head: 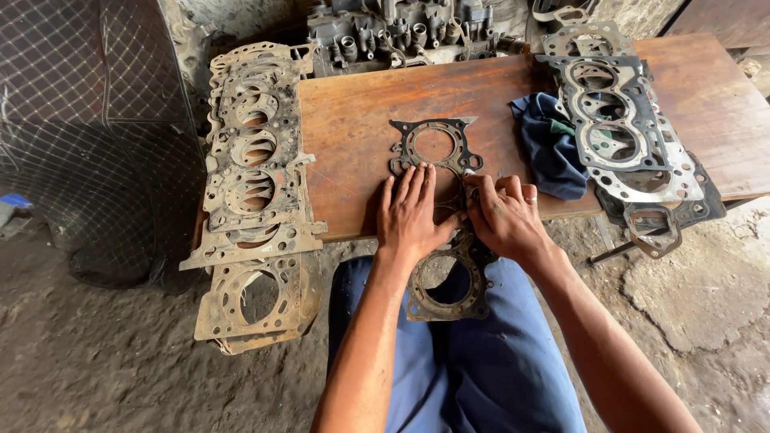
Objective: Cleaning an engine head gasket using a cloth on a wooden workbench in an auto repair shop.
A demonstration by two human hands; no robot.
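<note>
Left hand (413, 212) and right hand (504, 216) on dark head gasket (437, 144) over wooden table (353, 128)

Counter (361, 120): brown wooden board, worn and scratched, set low over a dirt floor (120, 369).
Middle: dark gasket (437, 144) lying flat — its near end hangs past the front edge.
Left edge: stack of rusty gaskets (255, 160), overhanging toward the floor.
Right side: pile of grey gaskets (618, 120), with a blue rag (553, 144) just beside it — touching.
Back edge: grey engine head (401, 36).
</note>
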